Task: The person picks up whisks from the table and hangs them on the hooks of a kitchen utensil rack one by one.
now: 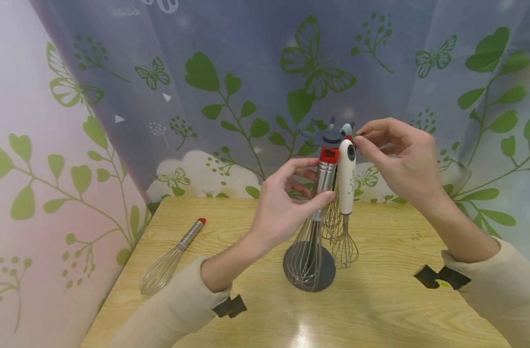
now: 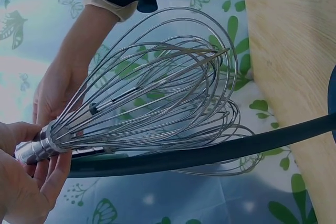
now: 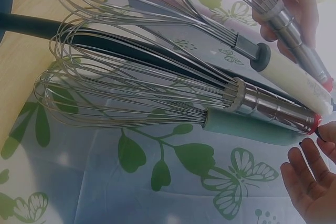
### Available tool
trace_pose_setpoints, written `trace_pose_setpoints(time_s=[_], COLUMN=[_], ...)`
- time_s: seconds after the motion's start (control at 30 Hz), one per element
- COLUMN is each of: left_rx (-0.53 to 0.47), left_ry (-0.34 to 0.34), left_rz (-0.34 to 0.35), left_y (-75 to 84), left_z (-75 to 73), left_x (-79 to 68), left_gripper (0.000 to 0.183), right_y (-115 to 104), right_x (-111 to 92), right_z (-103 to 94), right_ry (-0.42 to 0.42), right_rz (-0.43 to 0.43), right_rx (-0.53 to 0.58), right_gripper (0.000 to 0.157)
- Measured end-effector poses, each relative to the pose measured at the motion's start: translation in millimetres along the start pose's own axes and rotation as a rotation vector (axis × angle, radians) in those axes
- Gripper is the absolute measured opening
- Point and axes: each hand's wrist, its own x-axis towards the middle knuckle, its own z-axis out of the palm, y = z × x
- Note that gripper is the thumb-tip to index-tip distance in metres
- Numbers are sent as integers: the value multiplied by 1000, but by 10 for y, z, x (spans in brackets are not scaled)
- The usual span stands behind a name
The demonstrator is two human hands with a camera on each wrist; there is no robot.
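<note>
My left hand (image 1: pixel 284 205) grips the steel handle of a balloon whisk with a red end (image 1: pixel 323 181), its wires hanging down over the stand's base. Beside it hangs a white-handled whisk (image 1: pixel 347 181). At the top of the dark whisk stand (image 1: pixel 332 137), my right hand (image 1: pixel 406 157) pinches what looks like a hook tip, close to the red end of a second steel whisk (image 3: pixel 273 109). A mint-green-handled whisk (image 3: pixel 252 128) lies alongside that one. The stand's dark pole (image 2: pixel 210 153) runs behind the held whisk's wires.
Another steel whisk with a red end (image 1: pixel 173 256) lies on the left of the wooden table (image 1: pixel 243 309). The stand's round base (image 1: pixel 327 275) rests near the middle. A printed curtain (image 1: pixel 247 63) hangs behind the table.
</note>
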Motion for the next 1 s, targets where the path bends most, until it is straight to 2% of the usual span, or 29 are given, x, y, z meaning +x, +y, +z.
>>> trace_pose_setpoints(time_s=[0.73,1.0], left_rx=[-14,-8], left_ry=[1,10], left_rz=[57,111], left_y=[-141,-204], left_z=[32,49], left_x=[22,47], left_gripper=[50,51], right_y=[8,19], right_x=[8,14], right_z=[10,20], right_ry=[5,6], right_rz=[-1,-6], right_rx=[24,31], right_gripper=[9,9])
